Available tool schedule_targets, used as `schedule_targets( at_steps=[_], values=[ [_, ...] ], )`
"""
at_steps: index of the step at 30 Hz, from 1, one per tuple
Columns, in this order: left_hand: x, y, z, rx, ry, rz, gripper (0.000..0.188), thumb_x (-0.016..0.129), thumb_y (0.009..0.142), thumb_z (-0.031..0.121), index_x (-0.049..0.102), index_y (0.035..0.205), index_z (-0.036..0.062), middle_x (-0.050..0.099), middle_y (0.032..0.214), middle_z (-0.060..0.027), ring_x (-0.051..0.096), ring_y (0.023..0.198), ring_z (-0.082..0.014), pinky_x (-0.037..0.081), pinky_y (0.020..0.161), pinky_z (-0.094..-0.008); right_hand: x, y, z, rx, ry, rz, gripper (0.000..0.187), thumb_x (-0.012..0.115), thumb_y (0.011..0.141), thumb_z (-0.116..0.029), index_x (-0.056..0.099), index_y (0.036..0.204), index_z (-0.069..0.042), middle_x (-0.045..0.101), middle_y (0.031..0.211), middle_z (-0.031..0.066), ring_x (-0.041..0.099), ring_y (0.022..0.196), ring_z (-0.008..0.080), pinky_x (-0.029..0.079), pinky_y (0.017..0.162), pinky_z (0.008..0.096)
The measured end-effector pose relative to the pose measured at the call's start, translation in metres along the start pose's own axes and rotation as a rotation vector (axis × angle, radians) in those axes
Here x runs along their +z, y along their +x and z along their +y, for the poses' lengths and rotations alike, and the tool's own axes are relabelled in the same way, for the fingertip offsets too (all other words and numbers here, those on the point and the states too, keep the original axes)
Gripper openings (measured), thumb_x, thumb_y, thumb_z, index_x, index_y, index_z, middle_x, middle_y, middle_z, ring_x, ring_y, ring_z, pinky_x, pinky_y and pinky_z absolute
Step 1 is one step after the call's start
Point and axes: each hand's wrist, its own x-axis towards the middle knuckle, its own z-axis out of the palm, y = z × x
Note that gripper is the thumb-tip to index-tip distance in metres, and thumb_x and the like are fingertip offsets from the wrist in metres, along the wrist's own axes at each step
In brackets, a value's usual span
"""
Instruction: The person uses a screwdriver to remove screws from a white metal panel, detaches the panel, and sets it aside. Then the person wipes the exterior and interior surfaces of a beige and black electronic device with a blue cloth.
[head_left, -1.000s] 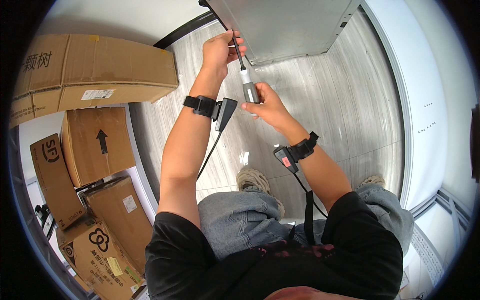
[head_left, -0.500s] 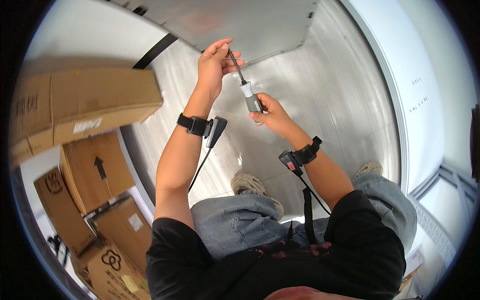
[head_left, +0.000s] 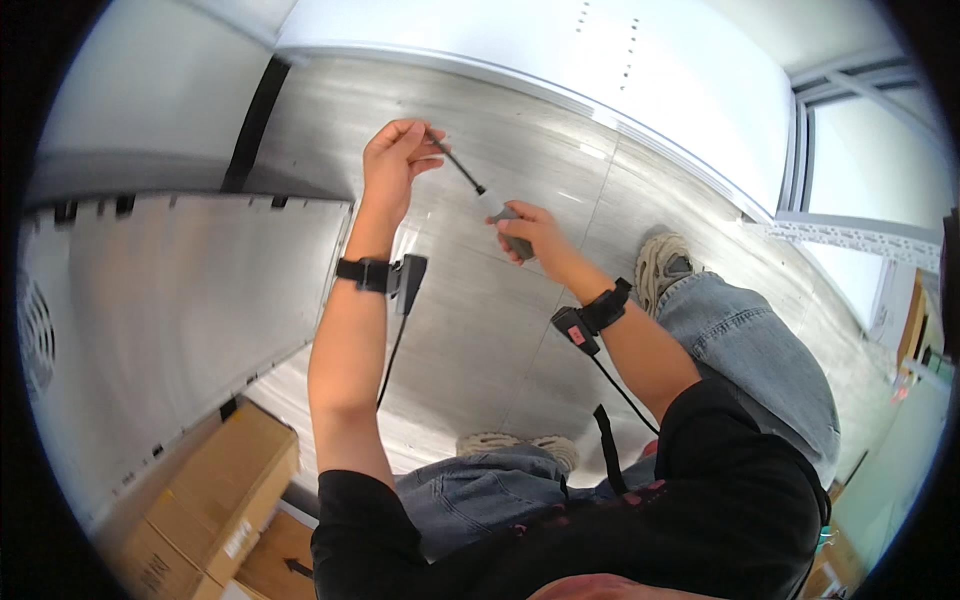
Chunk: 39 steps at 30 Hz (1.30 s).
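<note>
Between my hands is a screwdriver (head_left: 513,238) with a grey handle, a pale collar and a dark shaft. My right hand (head_left: 540,236) wraps round the handle. At the upper left, my left hand (head_left: 394,158) pinches the tip end of the shaft between thumb and forefinger, its other fingers loosely spread. The shaft slopes from my left fingers down to the right. The very tip is hidden by those fingers. Each wrist carries a black strap with a small cabled device, one on the left (head_left: 409,284) and one on the right (head_left: 574,329).
A large metal panel or cabinet (head_left: 190,320) stands at left, with cardboard boxes (head_left: 215,490) below it. White shelving (head_left: 560,60) spans the far side, and a perforated metal upright (head_left: 860,236) is at right. Grey plank flooring (head_left: 470,330) lies beneath my hands.
My body has turned to the right, so the metal panel and boxes have shifted left and down in view. One foot has stepped right. Both hands keep hold of the screwdriver.
</note>
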Motion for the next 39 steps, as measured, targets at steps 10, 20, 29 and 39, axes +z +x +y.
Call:
schedule_targets(
  at_steps=[10,20,29,39],
  values=[
    [0.128,0.146,-0.048,0.175,0.552,0.093,0.015,0.066,0.085,0.014,0.071,0.094,0.0032,0.068,0.080,-0.0036,0.061,0.073,-0.0122,0.049,0.067,-0.0256,-0.097,0.017,-0.024,-0.090,0.179,0.280,0.024,0.052,0.089,-0.022,0.059,0.101,-0.003,0.052,0.066,0.0021,0.047,0.053,0.0112,0.037,0.047,0.0266],
    [0.149,0.194,-0.086,0.754,1.035,0.208,0.012,0.067,0.081,0.013,0.073,0.090,0.0076,0.066,0.087,-0.0071,0.056,0.086,-0.0230,0.047,0.077,-0.0341,-0.109,0.036,-0.031,-0.047,0.223,0.356,0.026,0.052,0.090,-0.024,0.058,0.103,-0.003,0.053,0.064,0.0026,0.049,0.053,0.0112,0.039,0.047,0.0260],
    [0.149,0.201,-0.086,0.658,0.993,0.191,0.014,0.068,0.080,0.011,0.073,0.092,0.0070,0.065,0.083,-0.0060,0.052,0.085,-0.0249,0.043,0.079,-0.0356,-0.110,0.038,-0.033,-0.052,0.227,0.372,0.025,0.052,0.090,-0.025,0.059,0.102,-0.004,0.054,0.064,0.0031,0.050,0.051,0.0112,0.038,0.045,0.0258],
    [0.080,0.111,-0.063,0.124,0.358,0.130,0.023,0.051,0.093,0.014,0.065,0.107,0.0002,0.068,0.096,-0.0105,0.063,0.079,-0.0192,0.051,0.072,-0.0310,-0.052,0.029,-0.020,-0.021,0.135,0.232,0.020,0.056,0.089,-0.025,0.058,0.095,-0.006,0.054,0.066,0.0022,0.051,0.054,0.0113,0.040,0.048,0.0262]
  ],
)
